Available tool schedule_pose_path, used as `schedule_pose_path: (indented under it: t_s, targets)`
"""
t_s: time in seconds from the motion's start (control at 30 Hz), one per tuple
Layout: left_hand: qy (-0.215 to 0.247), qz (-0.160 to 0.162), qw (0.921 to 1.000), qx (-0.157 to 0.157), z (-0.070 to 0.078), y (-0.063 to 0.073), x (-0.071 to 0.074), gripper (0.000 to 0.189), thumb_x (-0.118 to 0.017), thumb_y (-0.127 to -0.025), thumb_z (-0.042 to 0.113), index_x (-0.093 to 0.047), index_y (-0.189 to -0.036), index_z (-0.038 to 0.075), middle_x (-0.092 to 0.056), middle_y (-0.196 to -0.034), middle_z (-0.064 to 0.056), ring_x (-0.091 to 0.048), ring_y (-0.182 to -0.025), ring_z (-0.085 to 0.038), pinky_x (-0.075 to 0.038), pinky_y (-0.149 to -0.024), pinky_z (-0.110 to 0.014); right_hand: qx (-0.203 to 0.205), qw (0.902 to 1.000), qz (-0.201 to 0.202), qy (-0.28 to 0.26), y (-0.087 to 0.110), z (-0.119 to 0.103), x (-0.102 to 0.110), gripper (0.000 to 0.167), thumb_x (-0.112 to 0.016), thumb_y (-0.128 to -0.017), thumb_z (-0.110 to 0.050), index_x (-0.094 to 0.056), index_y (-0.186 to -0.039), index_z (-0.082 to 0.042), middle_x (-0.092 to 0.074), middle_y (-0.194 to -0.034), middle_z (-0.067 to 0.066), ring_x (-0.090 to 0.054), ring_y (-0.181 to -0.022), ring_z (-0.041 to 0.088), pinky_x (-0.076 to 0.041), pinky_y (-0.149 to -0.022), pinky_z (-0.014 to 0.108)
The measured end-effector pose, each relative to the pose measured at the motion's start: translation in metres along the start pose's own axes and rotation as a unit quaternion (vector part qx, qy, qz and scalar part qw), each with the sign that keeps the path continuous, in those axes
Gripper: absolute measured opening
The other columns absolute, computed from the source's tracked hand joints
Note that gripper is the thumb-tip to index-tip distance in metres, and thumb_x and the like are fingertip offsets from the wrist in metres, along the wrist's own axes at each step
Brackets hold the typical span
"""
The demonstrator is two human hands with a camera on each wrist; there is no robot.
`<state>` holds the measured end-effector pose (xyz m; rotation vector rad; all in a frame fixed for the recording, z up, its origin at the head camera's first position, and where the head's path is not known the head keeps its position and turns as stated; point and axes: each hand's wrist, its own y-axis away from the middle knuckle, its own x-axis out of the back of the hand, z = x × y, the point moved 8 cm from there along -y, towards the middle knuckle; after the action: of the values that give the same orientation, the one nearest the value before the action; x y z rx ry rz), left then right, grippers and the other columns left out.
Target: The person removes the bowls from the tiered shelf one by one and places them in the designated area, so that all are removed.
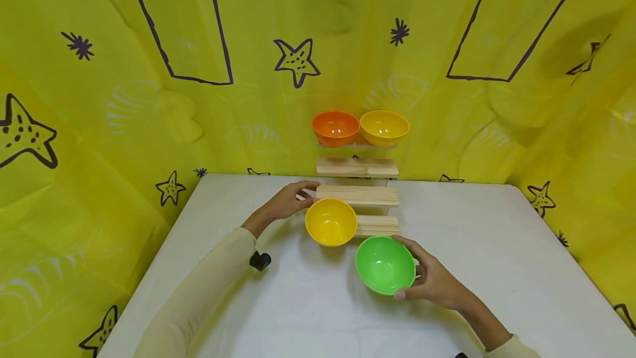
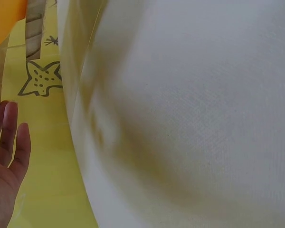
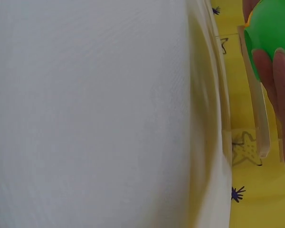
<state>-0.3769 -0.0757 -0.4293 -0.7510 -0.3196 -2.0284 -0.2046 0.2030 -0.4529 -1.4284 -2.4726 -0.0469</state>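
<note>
My right hand (image 1: pixel 437 282) grips a green bowl (image 1: pixel 385 265) by its right rim, thumb at the near side and fingers around the outside. The right wrist view also shows the green bowl (image 3: pixel 273 35) with fingers against its wall. A yellow bowl (image 1: pixel 331 223) stands at the left end of the lowest step (image 1: pixel 377 225) of a wooden stepped rack. Beside that bowl, my left hand (image 1: pixel 289 201) has its fingertips at the left end of the step above (image 1: pixel 358 196); the left wrist view shows its fingers (image 2: pixel 9 123) fairly straight.
On the rack's top step sit an orange bowl (image 1: pixel 335 129) and another yellow bowl (image 1: pixel 385 127), side by side. One more wooden step (image 1: pixel 358 167) lies below them. A white table (image 1: pixel 298 303) supports the rack, with a patterned yellow curtain (image 1: pixel 258 109) behind and along both sides.
</note>
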Motion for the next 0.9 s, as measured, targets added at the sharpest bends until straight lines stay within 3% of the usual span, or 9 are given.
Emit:
schedule_pose_path:
  t_s: [0.33,0.9]
  targets:
    - [-0.007,0.001,0.9999,-0.008,0.004,0.000,0.000,0.047,-0.063,-0.101,0.017,-0.052,-0.145,0.007,-0.058,-0.140,-0.016,-0.065,-0.114,-0.030,-0.058,-0.089,-0.036,-0.003,0.9985,-0.044,-0.032,-0.007,-0.002,-0.023,0.105,-0.083,-0.073,0.006,-0.022,-0.158,-0.008,-0.033,-0.141,0.038,-0.073,-0.093,0.026,-0.062,-0.073,0.043]
    - [-0.009,-0.003,0.9999,-0.011,0.006,0.000,0.000,0.047,-0.063,-0.101,0.015,-0.052,-0.145,0.006,-0.059,-0.139,-0.018,-0.065,-0.114,-0.031,-0.058,-0.088,-0.035,-0.008,0.9929,-0.117,-0.016,-0.018,-0.005,-0.063,0.101,-0.085,-0.073,-0.002,-0.026,-0.155,-0.003,-0.043,-0.141,0.032,-0.072,-0.098,0.021,-0.061,-0.079,0.037]
